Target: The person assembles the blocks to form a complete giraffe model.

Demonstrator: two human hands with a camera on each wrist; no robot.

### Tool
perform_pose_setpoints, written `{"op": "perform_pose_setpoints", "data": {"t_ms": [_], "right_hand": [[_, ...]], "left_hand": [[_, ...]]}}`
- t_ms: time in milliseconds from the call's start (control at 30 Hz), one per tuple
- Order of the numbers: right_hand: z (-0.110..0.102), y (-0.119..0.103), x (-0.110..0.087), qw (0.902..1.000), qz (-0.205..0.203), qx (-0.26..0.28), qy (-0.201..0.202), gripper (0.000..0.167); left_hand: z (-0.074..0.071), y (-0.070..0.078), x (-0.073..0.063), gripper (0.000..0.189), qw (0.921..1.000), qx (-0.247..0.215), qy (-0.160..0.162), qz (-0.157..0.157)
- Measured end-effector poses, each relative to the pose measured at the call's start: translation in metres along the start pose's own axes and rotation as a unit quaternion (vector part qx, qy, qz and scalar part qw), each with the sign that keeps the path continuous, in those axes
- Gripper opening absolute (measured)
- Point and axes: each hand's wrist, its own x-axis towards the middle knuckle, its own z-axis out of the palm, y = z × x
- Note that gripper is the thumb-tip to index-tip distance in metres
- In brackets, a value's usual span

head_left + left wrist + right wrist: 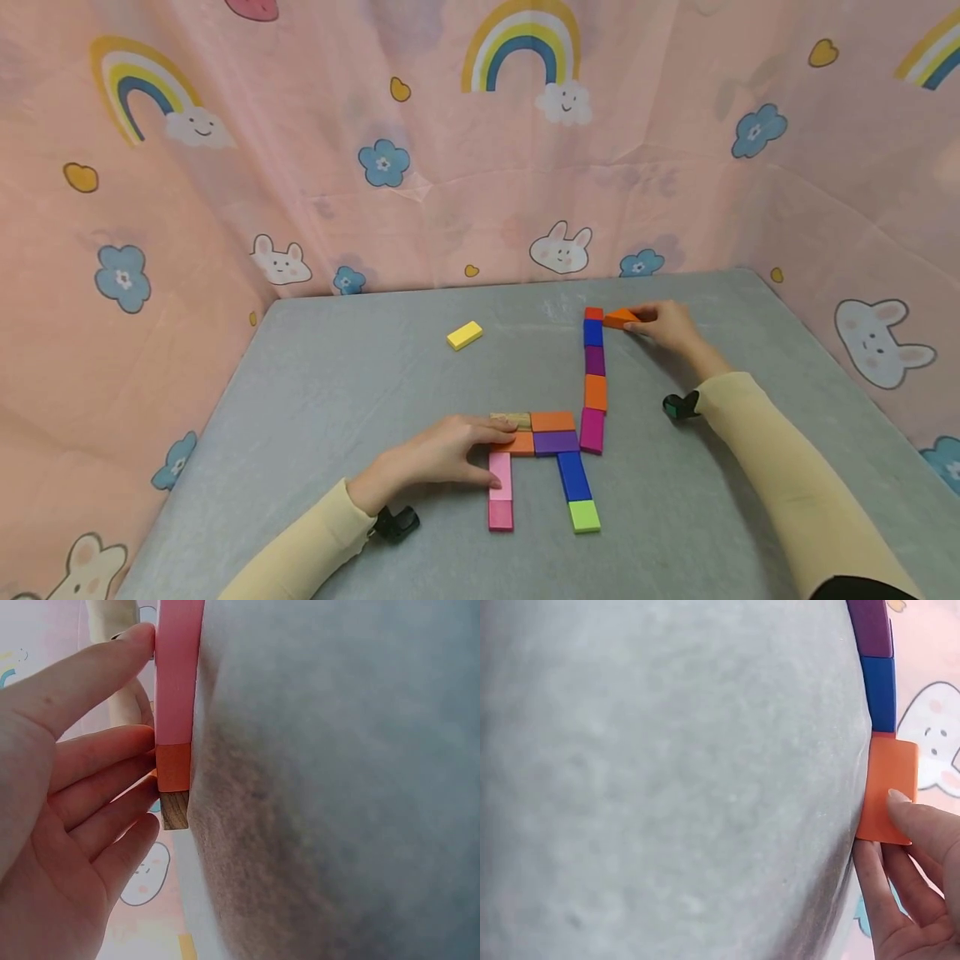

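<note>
My right hand (670,327) pinches an orange triangular block (620,318) between thumb and fingers at the far end of a column of blocks. The orange block stands beside the red block (594,313) topping that column, with a blue block (593,333) and a purple block (595,361) below it. My left hand (448,451) rests with relaxed fingers over the left part of the block figure. Its fingertips touch the wood-patterned block (504,417) and the orange block (521,444) there, and its thumb lies at the light pink block (500,468).
A lone yellow block (465,336) lies on the grey table (360,367), left of the column. A dark blue block (573,476) and a lime green block (584,517) form a leg of the figure. Pink printed cloth (450,208) hangs behind the table.
</note>
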Motion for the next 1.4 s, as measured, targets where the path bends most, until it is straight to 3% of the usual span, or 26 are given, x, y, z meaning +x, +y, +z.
{"op": "perform_pose_setpoints", "data": {"t_ms": [400, 600, 733, 833, 900, 1067, 1233, 1400], "right_hand": [[-0.002, 0.002, -0.003, 1.0, -0.006, -0.004, 0.001, 0.046], [-0.006, 0.004, -0.007, 0.9999, -0.002, 0.012, -0.004, 0.054], [-0.017, -0.004, -0.025, 0.9988, 0.006, 0.034, 0.035, 0.059], [-0.024, -0.021, -0.042, 0.9971, -0.026, 0.017, 0.069, 0.06], [-0.021, -0.035, -0.052, 0.9948, -0.071, -0.017, 0.071, 0.06], [0.002, -0.059, -0.08, 0.9814, -0.167, -0.094, -0.011, 0.067], [0.021, -0.068, -0.103, 0.9672, -0.195, -0.122, -0.108, 0.076], [0.029, -0.073, -0.113, 0.9578, -0.214, -0.136, -0.136, 0.076]], "left_hand": [[-0.001, 0.001, 0.001, 0.061, 0.9999, -0.007, -0.009, -0.006], [0.0, 0.001, 0.002, 0.061, 1.0, -0.004, -0.006, -0.002], [0.002, 0.001, 0.003, 0.062, 0.9999, -0.006, -0.007, 0.006], [0.002, 0.001, 0.002, 0.061, 1.0, -0.007, -0.005, 0.005], [0.001, 0.001, 0.001, 0.061, 1.0, -0.009, -0.004, 0.0], [0.0, 0.001, -0.001, 0.062, 1.0, -0.003, -0.002, 0.001], [0.002, 0.0, 0.0, 0.061, 1.0, 0.001, 0.0, 0.009], [-0.001, 0.0, 0.0, 0.061, 0.9999, -0.008, -0.007, 0.001]]}}
